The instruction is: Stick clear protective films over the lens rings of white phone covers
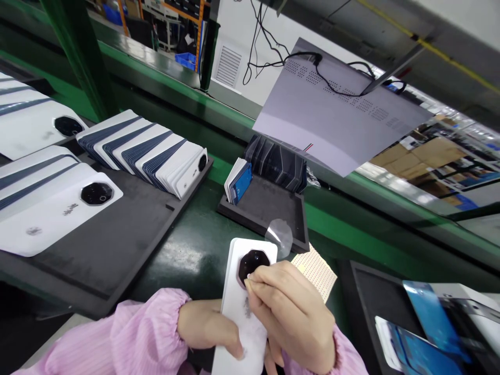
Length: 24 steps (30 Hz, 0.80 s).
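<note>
My left hand grips a white phone back cover from its left side, holding it upright over the green bench. The cover has a black octagonal camera ring near its top. My right hand rests on the cover with its fingers pinched together at the lower edge of the ring. A clear round film sticks up just above the cover's top right corner. What the pinched fingers hold is too small to make out.
Rows of white back covers lean in a dark tray at left. A smaller dark tray holds blue-filmed parts. A perforated yellow sheet lies beside my right hand. Blue-filmed pieces lie at lower right. A grey panel hangs overhead.
</note>
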{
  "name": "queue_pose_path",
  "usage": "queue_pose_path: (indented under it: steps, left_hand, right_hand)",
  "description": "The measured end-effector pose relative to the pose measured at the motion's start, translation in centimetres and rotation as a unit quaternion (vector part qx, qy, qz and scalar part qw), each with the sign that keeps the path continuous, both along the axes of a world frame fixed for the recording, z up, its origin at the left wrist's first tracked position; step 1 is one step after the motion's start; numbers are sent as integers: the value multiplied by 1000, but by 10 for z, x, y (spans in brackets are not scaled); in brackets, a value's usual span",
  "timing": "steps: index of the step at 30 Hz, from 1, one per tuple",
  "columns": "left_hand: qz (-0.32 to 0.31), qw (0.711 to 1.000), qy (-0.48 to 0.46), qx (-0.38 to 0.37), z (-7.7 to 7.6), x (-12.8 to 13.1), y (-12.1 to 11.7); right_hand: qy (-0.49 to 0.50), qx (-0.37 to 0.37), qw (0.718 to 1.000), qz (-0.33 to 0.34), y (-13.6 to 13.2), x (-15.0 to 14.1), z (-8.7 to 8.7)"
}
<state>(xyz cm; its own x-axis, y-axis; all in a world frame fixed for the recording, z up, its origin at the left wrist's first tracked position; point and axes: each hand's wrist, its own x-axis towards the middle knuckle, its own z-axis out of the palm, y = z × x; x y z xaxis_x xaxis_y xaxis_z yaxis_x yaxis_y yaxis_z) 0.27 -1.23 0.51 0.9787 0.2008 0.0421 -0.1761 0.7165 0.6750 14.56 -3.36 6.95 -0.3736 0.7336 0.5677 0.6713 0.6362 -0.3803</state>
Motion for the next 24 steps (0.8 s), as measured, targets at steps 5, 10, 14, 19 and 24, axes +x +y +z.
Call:
queue_pose_path:
  steps: [5,10,14,19,24]
  left_hand:
    - [-13,1000,9,-19,3,0,2]
    - [-42,998,39,-7,6,0,4]
    - [-54,997,59,-6,6,-1,4]
    - [-50,996,69,-5,9,-3,3]
    - [-55,996,75,5,9,-2,5]
  right_hand:
    - [2,-4,1000,3,1,0,1]
    - [14,-3,1000,15,1,-1,2]
    - [9,-14,1000,17,0,0,2]
    - [-14,-19,1000,-3,0,-2,2]
    - [-49,-23,998,-14,1,-2,0]
